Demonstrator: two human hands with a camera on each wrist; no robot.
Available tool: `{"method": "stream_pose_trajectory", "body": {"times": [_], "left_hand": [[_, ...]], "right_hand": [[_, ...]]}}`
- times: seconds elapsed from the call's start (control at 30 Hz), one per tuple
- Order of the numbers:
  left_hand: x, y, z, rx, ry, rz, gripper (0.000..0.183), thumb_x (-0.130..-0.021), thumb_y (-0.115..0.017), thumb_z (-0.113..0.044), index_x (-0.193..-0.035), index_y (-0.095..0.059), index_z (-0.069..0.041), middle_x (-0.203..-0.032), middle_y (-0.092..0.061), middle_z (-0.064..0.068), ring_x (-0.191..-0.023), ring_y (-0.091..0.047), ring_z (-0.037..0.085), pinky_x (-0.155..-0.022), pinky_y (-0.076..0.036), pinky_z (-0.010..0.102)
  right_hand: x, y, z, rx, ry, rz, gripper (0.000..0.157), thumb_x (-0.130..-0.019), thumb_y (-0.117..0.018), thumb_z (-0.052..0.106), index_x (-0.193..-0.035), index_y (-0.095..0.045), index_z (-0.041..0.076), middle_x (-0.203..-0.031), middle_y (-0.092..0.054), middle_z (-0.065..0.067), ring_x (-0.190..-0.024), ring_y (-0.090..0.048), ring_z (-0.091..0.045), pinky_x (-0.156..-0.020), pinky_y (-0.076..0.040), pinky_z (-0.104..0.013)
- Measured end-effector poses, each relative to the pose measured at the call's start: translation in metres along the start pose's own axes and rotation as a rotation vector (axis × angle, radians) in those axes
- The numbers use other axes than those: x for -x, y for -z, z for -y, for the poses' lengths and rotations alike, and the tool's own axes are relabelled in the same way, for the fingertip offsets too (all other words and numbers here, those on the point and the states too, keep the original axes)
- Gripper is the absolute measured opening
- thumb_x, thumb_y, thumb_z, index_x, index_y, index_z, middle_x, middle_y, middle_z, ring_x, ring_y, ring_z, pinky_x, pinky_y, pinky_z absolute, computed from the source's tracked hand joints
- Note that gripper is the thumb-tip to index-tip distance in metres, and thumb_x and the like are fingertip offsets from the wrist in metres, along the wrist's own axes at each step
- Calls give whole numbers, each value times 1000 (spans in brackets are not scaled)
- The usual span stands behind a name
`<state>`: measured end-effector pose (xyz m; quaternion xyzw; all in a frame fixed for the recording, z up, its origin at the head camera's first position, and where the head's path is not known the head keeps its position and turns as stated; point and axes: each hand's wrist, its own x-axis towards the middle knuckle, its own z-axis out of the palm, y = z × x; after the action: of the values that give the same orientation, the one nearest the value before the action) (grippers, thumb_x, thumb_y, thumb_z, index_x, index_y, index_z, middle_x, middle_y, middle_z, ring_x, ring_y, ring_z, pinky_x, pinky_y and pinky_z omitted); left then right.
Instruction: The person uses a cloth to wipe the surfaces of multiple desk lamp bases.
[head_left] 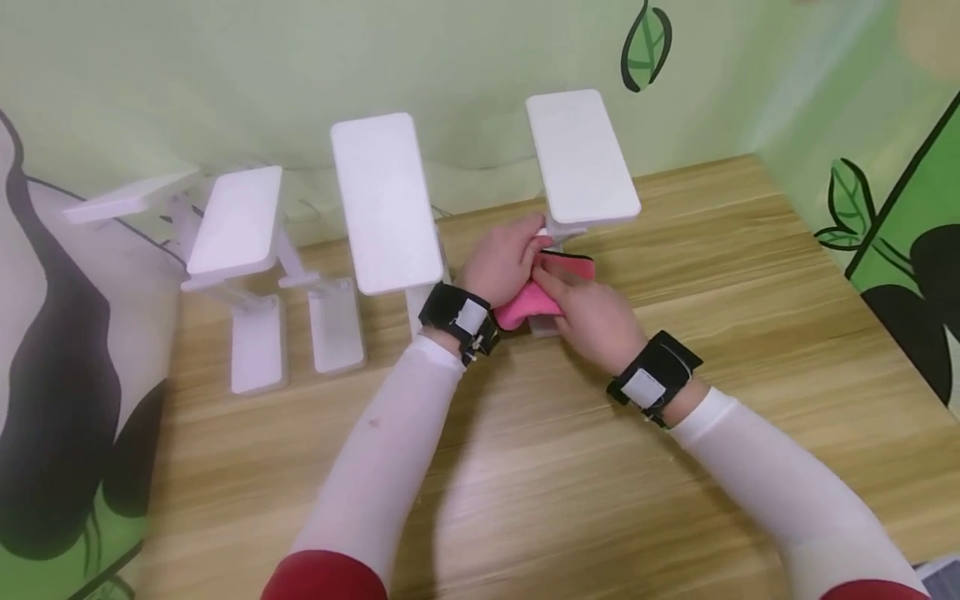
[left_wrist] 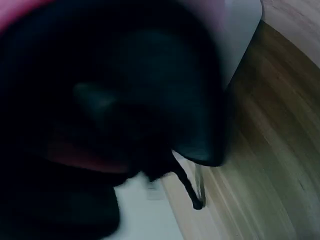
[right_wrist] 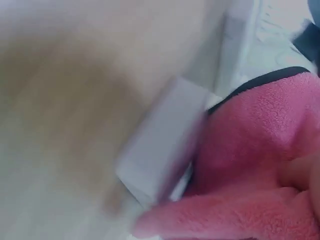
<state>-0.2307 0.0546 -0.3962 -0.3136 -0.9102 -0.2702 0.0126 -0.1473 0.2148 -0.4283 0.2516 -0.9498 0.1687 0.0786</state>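
Note:
My right hand holds a pink plush cloth with dark edging against the lower part of a white folding phone stand. Just under that stand's top plate, my left hand grips the stem with curled fingers. In the right wrist view the cloth hangs beside the stand's white base, and a few fingertips press into the pile at the right edge. A dark wrist strap covers most of the left wrist view, hiding that hand's fingers.
More white stands are lined up to the left: a tall one close by my left wrist, then a tilted one and another at the far left. They stand on a wooden table against a painted wall.

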Motion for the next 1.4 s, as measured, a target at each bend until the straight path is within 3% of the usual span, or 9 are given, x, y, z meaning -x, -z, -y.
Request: {"method": "stream_pose_trajectory", "body": {"times": [0.13, 0.23, 0.43, 0.63, 0.8, 0.97, 1.03, 1.2, 1.4], "left_hand": [[-2, -4, 1, -21, -3, 14, 19, -104, -49, -32, -104, -55, -14, -84, -57, 1, -74, -52, 18, -65, -45, 31], [-4, -6, 0, -21, -4, 34, 18, -104, -49, -31, -106, -55, -15, -89, -61, 0, -75, -53, 17, -65, -46, 30], [-4, -5, -1, -47, -8, 48, 11, -106, -48, -23, -104, -53, -13, -93, -66, 2, -80, -56, 15, -69, -47, 30], [-3, -2, -3, -42, -2, 56, 9, -106, -47, -20, -106, -52, -13, -94, -64, 2, -80, -55, 16, -70, -47, 31], [-1, 1, -2, 0, 28, 55, 8, -106, -46, -21, -105, -51, -14, -94, -65, 0, -78, -54, 15, -66, -46, 29], [0, 2, 1, -9, 5, 31, 17, -105, -47, -30, -102, -52, -13, -80, -54, 1, -73, -51, 17, -64, -44, 29], [0, 3, 2, -15, -3, 20, 19, -104, -48, -31, -101, -51, -12, -78, -51, 2, -72, -50, 17, -65, -43, 29], [2, 4, 1, -29, 6, 24, 14, -105, -49, -25, -101, -51, -13, -81, -56, 2, -74, -52, 17, -64, -44, 29], [2, 4, -2, -12, 17, 31, 8, -106, -48, -20, -106, -53, -13, -97, -65, 1, -82, -56, 15, -70, -47, 30]], "right_hand": [[10, -17, 1, 81, 85, 56, 56, -91, -62, 4, -145, -48, 6, -142, -50, -21, -117, -56, -37, -88, -54, -50], [19, -18, 3, 91, 84, 134, 53, -92, -58, 2, -144, -47, 3, -141, -48, -27, -130, -43, -40, -99, -47, -52], [4, -13, -9, -1, 73, 196, 56, -94, -59, 6, -148, -42, 4, -147, -43, -24, -133, -39, -38, -102, -44, -53], [-17, -22, -30, 0, 11, 157, 64, -92, -59, 7, -152, -38, 11, -154, -37, -16, -135, -37, -33, -98, -47, -53], [1, -17, -18, -10, -38, 137, 61, -93, -56, 8, -152, -39, 13, -149, -43, -19, -127, -47, -36, -89, -52, -56], [24, -9, -2, 3, -14, 186, 53, -94, -55, 6, -146, -48, 10, -142, -50, -22, -128, -46, -37, -83, -55, -55], [24, -8, 1, -9, 10, 193, 51, -94, -54, 5, -145, -50, 10, -142, -51, -20, -129, -45, -35, -87, -53, -54], [-1, -16, -7, -83, 44, 157, 54, -95, -53, 4, -147, -47, 12, -146, -48, -16, -126, -49, -32, -96, -49, -52], [-24, -27, -26, -110, -19, 96, 56, -92, -52, 1, -146, -48, 15, -147, -48, -14, -126, -49, -32, -99, -46, -53]]}}
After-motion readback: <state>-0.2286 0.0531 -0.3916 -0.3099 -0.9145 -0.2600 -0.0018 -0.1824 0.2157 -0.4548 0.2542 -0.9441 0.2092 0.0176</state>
